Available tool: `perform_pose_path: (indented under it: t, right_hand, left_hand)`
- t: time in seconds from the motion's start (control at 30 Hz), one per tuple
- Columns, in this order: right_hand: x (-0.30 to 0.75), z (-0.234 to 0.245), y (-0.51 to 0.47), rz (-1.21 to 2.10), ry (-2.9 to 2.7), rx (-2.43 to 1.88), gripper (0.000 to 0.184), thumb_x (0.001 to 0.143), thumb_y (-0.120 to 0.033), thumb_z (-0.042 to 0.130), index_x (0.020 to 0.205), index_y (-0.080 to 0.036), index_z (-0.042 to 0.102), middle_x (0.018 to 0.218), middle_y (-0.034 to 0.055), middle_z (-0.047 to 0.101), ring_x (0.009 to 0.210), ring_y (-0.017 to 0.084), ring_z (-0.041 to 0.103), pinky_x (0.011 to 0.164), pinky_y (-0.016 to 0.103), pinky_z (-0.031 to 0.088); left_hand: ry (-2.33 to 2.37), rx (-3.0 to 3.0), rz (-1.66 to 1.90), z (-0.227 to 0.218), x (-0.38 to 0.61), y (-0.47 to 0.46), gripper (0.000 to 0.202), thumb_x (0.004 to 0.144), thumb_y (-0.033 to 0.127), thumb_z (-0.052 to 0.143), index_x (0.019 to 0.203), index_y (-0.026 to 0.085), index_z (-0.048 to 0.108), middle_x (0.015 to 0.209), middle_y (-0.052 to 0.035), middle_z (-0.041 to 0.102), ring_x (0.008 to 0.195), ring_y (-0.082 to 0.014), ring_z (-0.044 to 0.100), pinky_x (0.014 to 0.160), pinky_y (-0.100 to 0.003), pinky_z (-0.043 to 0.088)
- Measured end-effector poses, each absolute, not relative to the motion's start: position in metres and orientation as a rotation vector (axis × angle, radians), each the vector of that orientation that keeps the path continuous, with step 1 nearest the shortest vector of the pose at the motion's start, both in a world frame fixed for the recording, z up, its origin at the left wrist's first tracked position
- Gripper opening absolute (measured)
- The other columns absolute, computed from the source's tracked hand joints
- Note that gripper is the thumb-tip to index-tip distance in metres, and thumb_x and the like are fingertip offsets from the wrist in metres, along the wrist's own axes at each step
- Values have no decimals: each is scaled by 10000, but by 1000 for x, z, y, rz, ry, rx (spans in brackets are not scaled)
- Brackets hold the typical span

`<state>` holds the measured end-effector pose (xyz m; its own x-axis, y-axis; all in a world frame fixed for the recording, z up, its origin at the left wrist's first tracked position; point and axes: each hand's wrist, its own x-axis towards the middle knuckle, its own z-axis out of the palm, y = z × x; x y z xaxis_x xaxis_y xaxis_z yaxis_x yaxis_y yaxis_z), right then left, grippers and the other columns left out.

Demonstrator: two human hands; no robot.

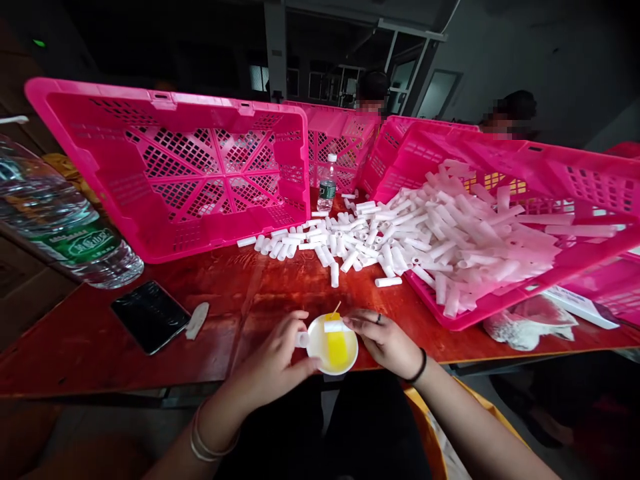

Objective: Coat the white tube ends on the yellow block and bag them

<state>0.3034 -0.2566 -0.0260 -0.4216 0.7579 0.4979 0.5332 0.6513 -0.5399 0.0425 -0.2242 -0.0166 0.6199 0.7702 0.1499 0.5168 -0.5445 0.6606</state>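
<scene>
A small white dish (313,357) with a yellow patch (337,348) in it lies at the table's front edge, between my hands. My right hand (390,343), with a black band at its wrist, pinches the end of a short white tube (333,327) over the dish. At the dish's left rim, my left hand (280,353) curls around a translucent short tube (301,339). A thin stick (337,307) juts up at the dish's far side, next to a yellow piece (331,317).
Many white tubes (350,243) spill over the red table (225,340) from a tipped pink crate (575,180). Another pink crate (200,233) stands on its side. Left are a phone (150,317), a white piece (197,321) and a large bottle (85,240); a small bottle (327,187) stands behind. Two people sit beyond.
</scene>
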Motion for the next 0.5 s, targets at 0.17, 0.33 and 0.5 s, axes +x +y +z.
perform_pose_path:
  t: [0.17,0.33,0.5]
  right_hand:
    - [304,-32,-266,422,-2069,-1069,290,923,-146,451,1168,-226,584,1095,112,596,1046,217,585,870,375,525]
    - [302,-31,-273,594,-1957,-1170,361,922,-211,503,1281,-236,482,1112,109,622,1026,216,609,870,372,527]
    - [301,-27,-277,385,-2084,-1103,231,915,-145,459,1051,-230,625,1060,114,595,992,223,591,826,378,518]
  left_hand:
    - [1029,2283,629,-35,59,-233,873,450,580,832,1141,198,461,1407,-192,394,1288,-393,388,1023,-556,385]
    - [1032,2259,668,-36,65,-228,793,478,391,871,1131,215,458,1314,-145,506,1213,-348,476,997,-515,417]
    - [1024,2224,670,-35,64,-225,794,454,372,881,1113,219,467,1273,-129,535,1185,-344,490,981,-520,421]
